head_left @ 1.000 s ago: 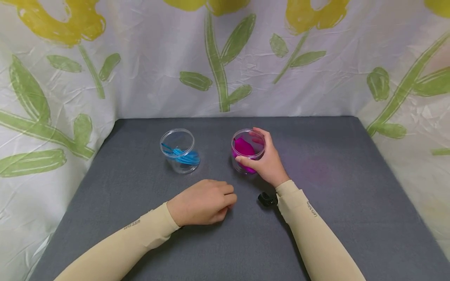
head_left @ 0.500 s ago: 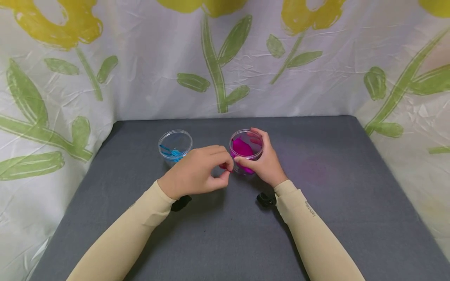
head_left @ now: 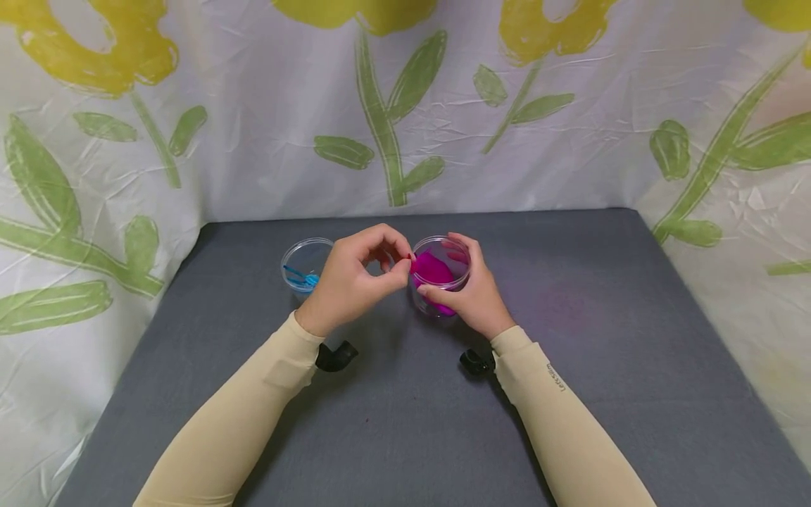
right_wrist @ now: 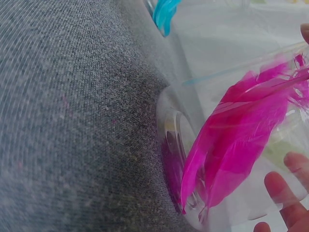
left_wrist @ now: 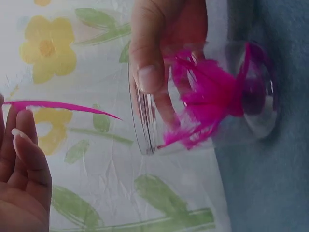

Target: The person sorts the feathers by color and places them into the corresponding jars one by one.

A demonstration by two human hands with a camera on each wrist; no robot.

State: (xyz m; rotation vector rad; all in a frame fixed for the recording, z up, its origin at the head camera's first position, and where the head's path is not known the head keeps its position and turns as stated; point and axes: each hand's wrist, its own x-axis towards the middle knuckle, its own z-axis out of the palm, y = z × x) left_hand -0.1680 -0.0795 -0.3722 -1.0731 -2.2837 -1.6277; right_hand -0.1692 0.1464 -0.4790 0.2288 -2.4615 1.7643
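Observation:
My left hand point(head_left: 355, 278) pinches a magenta feather point(left_wrist: 63, 105) between thumb and fingers, above and left of a clear plastic jar point(head_left: 423, 301). In the left wrist view the feather's thin tip points toward the jar's open mouth and stays outside it. My right hand point(head_left: 478, 297) grips that jar around its upper part, thumb on the near side, fingers behind. Upright on the table, the jar holds several magenta feathers point(right_wrist: 231, 145), seen through its wall. A second clear jar point(head_left: 293, 248) with blue feathers point(head_left: 304, 277) stands to the left, partly hidden behind my left hand.
A dark grey cloth covers the table point(head_left: 405, 436). Behind and at both sides hangs a white curtain point(head_left: 253, 169) with yellow flowers and green leaves. A black wrist camera point(head_left: 337, 356) sits under my left wrist, another black camera point(head_left: 475, 361) beside the right.
My left hand has risen from the table, moving forward to the rim of the magenta feathers' jar and covering part of the blue feathers' jar. The right hand keeps its hold.

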